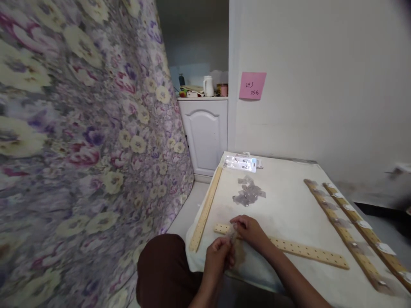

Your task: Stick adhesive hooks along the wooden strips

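Note:
Between my two hands is a small clear plastic bag (231,233), its contents too small to make out. My left hand (218,256) pinches the bag's lower end. Fingers of my right hand (246,229) close on its upper end. Just beneath them a pale wooden strip with rows of holes (305,250) lies across the table, partly covered by my right hand and forearm. Beyond my hands is a loose pile of small clear bags (248,192), some with shiny bits inside.
Another holed strip (207,209) lies along the table's left edge. Two wooden strips with small bags or tags on them (345,233) lie at the right. Clear packaging (240,163) sits at the table's far end. A floral curtain (96,149) hangs on the left.

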Action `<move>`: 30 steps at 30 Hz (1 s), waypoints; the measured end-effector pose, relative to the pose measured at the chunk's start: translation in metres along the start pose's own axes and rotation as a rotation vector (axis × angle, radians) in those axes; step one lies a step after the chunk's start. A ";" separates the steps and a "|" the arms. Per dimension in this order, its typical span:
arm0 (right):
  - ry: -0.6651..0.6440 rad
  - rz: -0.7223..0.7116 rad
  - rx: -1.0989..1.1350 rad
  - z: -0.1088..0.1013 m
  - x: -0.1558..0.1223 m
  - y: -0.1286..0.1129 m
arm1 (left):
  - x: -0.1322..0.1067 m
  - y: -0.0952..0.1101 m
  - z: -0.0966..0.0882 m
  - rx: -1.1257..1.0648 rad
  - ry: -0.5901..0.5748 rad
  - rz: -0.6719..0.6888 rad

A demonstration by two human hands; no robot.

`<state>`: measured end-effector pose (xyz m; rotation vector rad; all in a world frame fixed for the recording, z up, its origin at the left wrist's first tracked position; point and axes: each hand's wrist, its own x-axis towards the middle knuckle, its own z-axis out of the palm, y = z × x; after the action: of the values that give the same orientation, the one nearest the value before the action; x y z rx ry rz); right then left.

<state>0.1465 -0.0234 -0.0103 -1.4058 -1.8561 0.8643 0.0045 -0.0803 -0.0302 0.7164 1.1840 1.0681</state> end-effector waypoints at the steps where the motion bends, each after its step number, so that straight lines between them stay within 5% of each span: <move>1: -0.017 -0.023 -0.044 0.004 0.006 -0.001 | 0.002 0.001 -0.003 0.002 0.019 -0.004; 11: -0.109 -0.079 -0.178 0.040 0.047 0.004 | 0.021 0.001 -0.017 -0.078 0.123 -0.099; 30: -0.122 -0.065 -0.203 0.055 0.050 0.017 | 0.030 0.004 -0.012 -0.075 0.224 -0.164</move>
<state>0.1001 0.0224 -0.0506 -1.4319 -2.1206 0.7617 -0.0073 -0.0518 -0.0415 0.4403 1.3618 1.0680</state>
